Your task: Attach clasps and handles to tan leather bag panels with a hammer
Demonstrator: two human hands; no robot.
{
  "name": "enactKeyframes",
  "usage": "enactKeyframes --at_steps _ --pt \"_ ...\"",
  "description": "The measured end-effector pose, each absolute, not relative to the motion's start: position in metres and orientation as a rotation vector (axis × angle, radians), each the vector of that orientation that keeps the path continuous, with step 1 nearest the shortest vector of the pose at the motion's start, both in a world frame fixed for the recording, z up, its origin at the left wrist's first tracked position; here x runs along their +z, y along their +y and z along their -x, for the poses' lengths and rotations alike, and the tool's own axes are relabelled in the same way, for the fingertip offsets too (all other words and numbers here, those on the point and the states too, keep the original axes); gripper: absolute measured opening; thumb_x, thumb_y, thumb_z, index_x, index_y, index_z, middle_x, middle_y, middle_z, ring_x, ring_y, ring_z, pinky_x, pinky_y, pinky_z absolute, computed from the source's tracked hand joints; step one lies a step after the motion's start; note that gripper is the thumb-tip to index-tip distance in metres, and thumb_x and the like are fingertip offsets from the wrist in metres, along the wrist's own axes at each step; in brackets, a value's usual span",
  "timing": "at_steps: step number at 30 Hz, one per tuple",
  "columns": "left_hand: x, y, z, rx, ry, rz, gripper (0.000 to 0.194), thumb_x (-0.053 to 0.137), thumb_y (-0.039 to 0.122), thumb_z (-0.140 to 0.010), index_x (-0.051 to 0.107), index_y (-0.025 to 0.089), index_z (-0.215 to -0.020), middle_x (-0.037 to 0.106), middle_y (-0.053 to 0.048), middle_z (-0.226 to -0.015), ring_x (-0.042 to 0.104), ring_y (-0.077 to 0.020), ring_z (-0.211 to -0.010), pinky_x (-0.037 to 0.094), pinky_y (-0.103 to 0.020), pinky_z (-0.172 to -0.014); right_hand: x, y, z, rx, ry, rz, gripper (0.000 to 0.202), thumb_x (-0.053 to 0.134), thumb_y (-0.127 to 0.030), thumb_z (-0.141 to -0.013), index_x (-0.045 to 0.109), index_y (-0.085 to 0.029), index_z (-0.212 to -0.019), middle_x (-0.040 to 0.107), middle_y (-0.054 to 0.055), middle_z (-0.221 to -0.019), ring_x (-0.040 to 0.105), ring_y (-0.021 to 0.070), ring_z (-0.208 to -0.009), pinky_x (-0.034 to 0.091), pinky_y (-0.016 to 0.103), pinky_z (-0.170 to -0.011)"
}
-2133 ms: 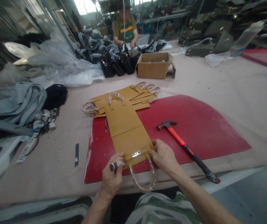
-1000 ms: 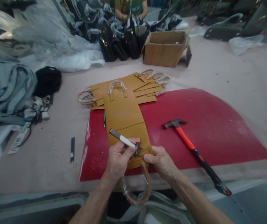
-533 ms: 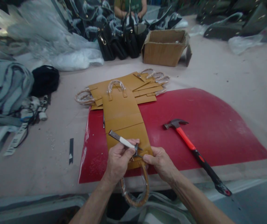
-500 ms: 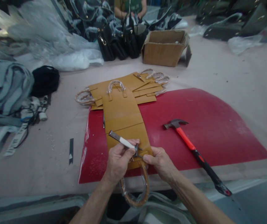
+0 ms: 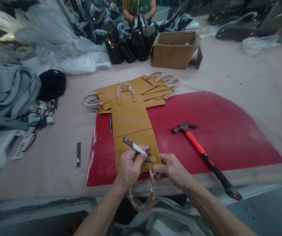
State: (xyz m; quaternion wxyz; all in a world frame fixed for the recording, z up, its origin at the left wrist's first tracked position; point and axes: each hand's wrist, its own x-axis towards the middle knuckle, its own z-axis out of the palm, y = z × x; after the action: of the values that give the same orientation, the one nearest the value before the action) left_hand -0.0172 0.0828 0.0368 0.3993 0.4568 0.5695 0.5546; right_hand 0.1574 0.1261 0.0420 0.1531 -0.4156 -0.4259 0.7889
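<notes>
Now left hand (image 5: 129,167) grips tool (image 5: 136,148); right hand (image 5: 171,169) pinches tan panel (image 5: 133,134) edge.

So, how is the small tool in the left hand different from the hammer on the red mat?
The small tool is short with a white grip; the hammer is long with an orange and black handle. The left hand holds the tool tilted over the tan panel; the hammer lies flat, untouched.

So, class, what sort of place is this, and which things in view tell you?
Probably a handbag workshop: a stack of tan bag panels with handles, finished black handbags, and a hammer on the red mat.
</notes>
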Motion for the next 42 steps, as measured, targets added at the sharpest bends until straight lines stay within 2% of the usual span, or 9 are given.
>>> enactKeyframes --at_steps 4,10,22,26,30,35,37,40,42 --pt "0.037 0.084 0.017 1.413 1.446 -1.119 0.015 0.065 0.023 -0.088 0.072 0.015 -0.099 0.077 -0.009 -0.106 0.074 -0.0184 -0.099 0.061 -0.025 -0.086 0.040 0.121 -0.154 2.184 -1.170 1.276 0.027 0.072 -0.036 -0.063 0.066 -0.013 -0.075 0.063 0.001 -0.059 0.054 0.0099 -0.051 0.041 0.021 -0.051" --pt "0.043 0.086 0.019 1.420 1.423 -1.117 0.016 0.067 0.025 -0.089 0.072 0.015 -0.100 0.077 -0.010 -0.106 0.073 -0.0199 -0.101 0.060 -0.027 -0.088 0.037 0.123 -0.153 2.181 -1.111 1.216 0.031 0.074 -0.039 -0.063 0.067 -0.012 -0.077 0.064 0.002 -0.059 0.054 0.0098 -0.049 0.043 0.022 -0.051" --pt "0.047 0.083 0.012 1.435 1.541 -1.375 0.012 0.062 0.018 -0.088 0.070 0.015 -0.096 0.076 -0.010 -0.105 0.072 -0.0211 -0.102 0.059 -0.032 -0.092 0.034 0.121 -0.154 2.186 -1.120 1.202 0.031 0.072 -0.040 -0.066 0.063 -0.014 -0.078 0.061 0.000 -0.060 0.052 0.0092 -0.050 0.042 0.022 -0.052" --pt "0.037 0.084 0.010 1.392 1.578 -1.457 0.015 0.061 0.017 -0.087 0.071 0.016 -0.098 0.076 -0.010 -0.105 0.073 -0.0218 -0.101 0.060 -0.034 -0.091 0.035 0.119 -0.151 2.132 -1.273 1.312 0.028 0.061 -0.041 -0.070 0.060 -0.016 -0.081 0.060 0.000 -0.061 0.052 0.0098 -0.051 0.040 0.022 -0.050" --pt "0.020 0.085 0.005 1.361 1.616 -1.586 0.015 0.060 0.016 -0.086 0.071 0.017 -0.097 0.076 -0.009 -0.102 0.073 -0.0216 -0.099 0.059 -0.034 -0.091 0.038 0.119 -0.159 2.021 -1.545 1.420 0.019 0.052 -0.033 -0.075 0.060 -0.016 -0.081 0.062 0.002 -0.062 0.056 0.0135 -0.053 0.041 0.024 -0.049" --pt "0.009 0.082 -0.003 1.352 1.587 -1.798 0.015 0.059 0.014 -0.088 0.068 0.016 -0.099 0.076 -0.009 -0.102 0.073 -0.0206 -0.101 0.058 -0.033 -0.094 0.047 0.116 -0.181 1.756 -1.841 1.502 0.018 0.054 -0.027 -0.080 0.057 -0.018 -0.064 0.059 0.003 -0.057 0.053 0.0142 -0.052 0.034 0.026 -0.052" --pt "0.009 0.080 -0.006 1.353 1.575 -1.850 0.014 0.058 0.013 -0.088 0.067 0.017 -0.099 0.075 -0.009 -0.102 0.072 -0.0201 -0.103 0.057 -0.032 -0.095 0.050 0.114 -0.194 1.552 -1.992 1.518 0.020 0.054 -0.027 -0.084 0.059 -0.018 -0.066 0.062 0.005 -0.062 0.056 0.0163 -0.059 0.035 0.028 -0.058" --pt "0.008 0.079 -0.008 1.367 1.587 -1.871 0.014 0.059 0.013 -0.088 0.066 0.017 -0.100 0.074 -0.008 -0.102 0.072 -0.0199 -0.102 0.057 -0.031 -0.095 0.051 0.115 -0.222 0.993 -2.167 1.617 0.022 0.051 -0.030 -0.091 0.068 -0.017 -0.091 0.070 0.010 -0.090 0.063 0.0229 -0.084 0.042 0.032 -0.075" --pt "0.008 0.079 -0.009 1.358 1.590 -1.869 0.015 0.058 0.014 -0.088 0.065 0.017 -0.101 0.074 -0.008 -0.101 0.072 -0.0198 -0.099 0.057 -0.031 -0.092 0.049 0.121 -0.245 0.575 -2.188 1.709 0.029 0.050 -0.031 -0.092 0.066 -0.013 -0.110 0.067 0.016 -0.108 0.061 0.0282 -0.099 0.043 0.036 -0.085"
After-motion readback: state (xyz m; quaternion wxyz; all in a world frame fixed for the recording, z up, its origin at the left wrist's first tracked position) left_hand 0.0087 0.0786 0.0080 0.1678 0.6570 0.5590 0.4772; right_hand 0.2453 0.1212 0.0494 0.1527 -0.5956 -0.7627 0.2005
